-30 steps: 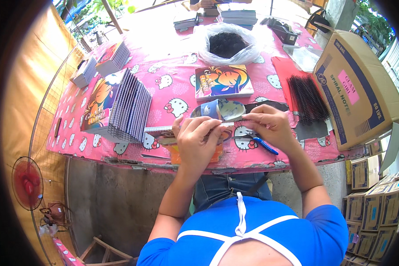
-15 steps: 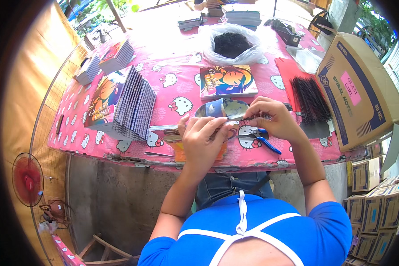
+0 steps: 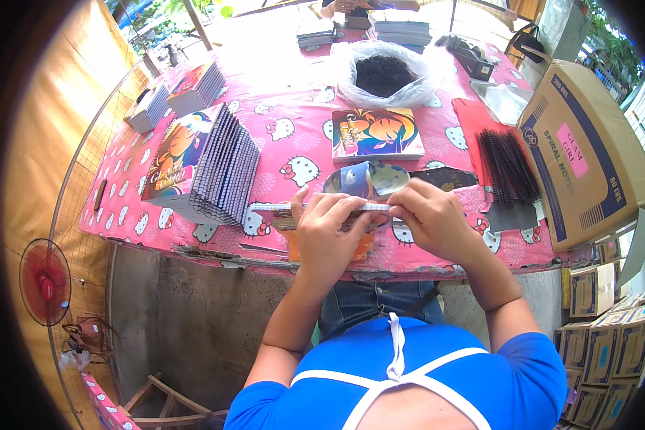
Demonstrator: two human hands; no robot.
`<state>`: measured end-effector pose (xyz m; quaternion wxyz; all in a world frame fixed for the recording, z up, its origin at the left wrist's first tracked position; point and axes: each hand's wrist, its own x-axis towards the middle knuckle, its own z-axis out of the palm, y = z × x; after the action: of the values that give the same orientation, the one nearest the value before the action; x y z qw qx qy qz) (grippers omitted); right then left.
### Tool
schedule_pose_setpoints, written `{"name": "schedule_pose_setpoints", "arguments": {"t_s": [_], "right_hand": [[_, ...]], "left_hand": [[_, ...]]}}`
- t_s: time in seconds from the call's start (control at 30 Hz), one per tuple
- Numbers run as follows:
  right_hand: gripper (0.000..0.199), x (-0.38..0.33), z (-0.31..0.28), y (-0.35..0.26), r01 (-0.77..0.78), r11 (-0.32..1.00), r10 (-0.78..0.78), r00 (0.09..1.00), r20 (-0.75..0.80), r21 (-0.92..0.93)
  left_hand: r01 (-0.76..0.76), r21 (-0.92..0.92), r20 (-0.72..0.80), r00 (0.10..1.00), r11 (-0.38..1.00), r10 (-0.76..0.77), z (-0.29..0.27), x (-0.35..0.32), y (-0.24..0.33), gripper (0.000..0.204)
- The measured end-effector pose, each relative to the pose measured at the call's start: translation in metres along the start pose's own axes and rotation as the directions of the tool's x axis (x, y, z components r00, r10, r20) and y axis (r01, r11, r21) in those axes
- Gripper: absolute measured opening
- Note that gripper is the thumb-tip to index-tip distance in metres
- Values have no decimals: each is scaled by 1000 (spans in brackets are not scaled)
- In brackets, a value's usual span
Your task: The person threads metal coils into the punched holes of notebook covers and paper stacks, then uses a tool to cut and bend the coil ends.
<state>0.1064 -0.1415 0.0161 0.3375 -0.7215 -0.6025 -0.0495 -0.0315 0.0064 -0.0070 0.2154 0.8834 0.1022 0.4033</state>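
A notebook [image 3: 377,207] is held on edge, with its narrow white edge facing up. My left hand [image 3: 330,228] grips it at the middle, thumb and fingers on either side. My right hand [image 3: 431,218] pinches its right end, with the fingertips close together. Just beyond the hands sits a blue-and-white patterned, curved container [image 3: 362,179]. Below the notebook, an orange thing [image 3: 294,247] shows partly behind my left hand. A single notebook with an illustrated cover [image 3: 378,134] lies flat farther back.
At left stand a tall stack of spiral notebooks [image 3: 226,168] and smaller stacks [image 3: 197,89]. A plastic bag of black coils [image 3: 385,75] sits at the back. Black spiral coils [image 3: 507,161] lie on red sheets, beside a large cardboard box [image 3: 588,154]. Another person's hands [image 3: 345,7] show at the far edge.
My right hand has come down and inward to the notebook's right end. The blue-handled pliers seen beneath it before are no longer in sight. The view has shifted slightly.
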Motion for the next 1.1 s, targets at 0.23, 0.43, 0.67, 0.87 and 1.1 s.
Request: {"name": "schedule_pose_setpoints", "arguments": {"t_s": [0.23,0.43,0.67,0.87,1.1], "right_hand": [[29,47,31,76,32,963,77,919,387,-268],[36,39,44,110,-123,959,179,961,210,-256],[50,20,16,111,-288,800,176,951,253,526],[31,32,14,89,-201,583,75,978,194,787],[42,49,30,82,-153,499,-26,981,192,853]], "left_hand": [[-105,-35,-106,989,994,101,4,-1,-1,21],[-26,15,-103,994,1000,28,3,1,5,32],[-24,-45,-108,994,999,19,5,5,-3,33],[107,-83,-67,991,991,-113,2,4,-2,34],[195,222,-84,980,955,-181,-24,1,-19,34]]}}
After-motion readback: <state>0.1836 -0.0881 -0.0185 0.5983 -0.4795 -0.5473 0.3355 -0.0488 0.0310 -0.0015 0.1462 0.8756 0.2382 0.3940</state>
